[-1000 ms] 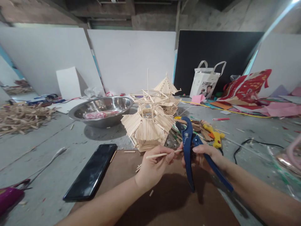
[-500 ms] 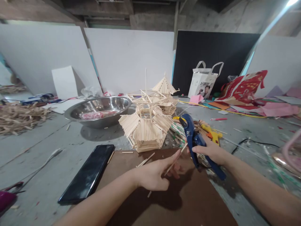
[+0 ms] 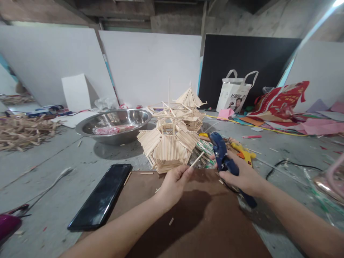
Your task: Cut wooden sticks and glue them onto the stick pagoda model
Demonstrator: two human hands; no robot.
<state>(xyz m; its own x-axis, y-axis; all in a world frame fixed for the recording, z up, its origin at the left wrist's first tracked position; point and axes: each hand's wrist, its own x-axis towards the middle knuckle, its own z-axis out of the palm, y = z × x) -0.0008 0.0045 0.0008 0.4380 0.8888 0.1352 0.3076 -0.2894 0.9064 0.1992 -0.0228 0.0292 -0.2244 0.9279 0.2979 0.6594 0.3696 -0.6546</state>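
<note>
My left hand (image 3: pixel 174 184) is closed around a thin wooden stick (image 3: pixel 197 159), its free end pointing up and to the right, just in front of the stick-built model (image 3: pixel 168 147). That model has a slatted roof skirt and an open frame on top. To the right, my right hand (image 3: pixel 243 175) grips a blue pipe cutter (image 3: pixel 223 156) by its handles, the head tilted up. The stick's tip is apart from the cutter. Below both hands lies a brown board (image 3: pixel 204 222) with a short cut piece of stick (image 3: pixel 171 221) on it.
A black phone (image 3: pixel 100 197) lies at the board's left edge. Behind it stand a steel basin (image 3: pixel 115 139) and a pile of sticks (image 3: pixel 24 132). A second model with a pointed roof (image 3: pixel 189 98) and a yellow glue gun (image 3: pixel 243 150) are farther back.
My left hand has turned and drawn back left, with the stick now pinched between thumb and fingers. The cutter has closed up and shifted slightly right; a short piece lies near it on the board.
</note>
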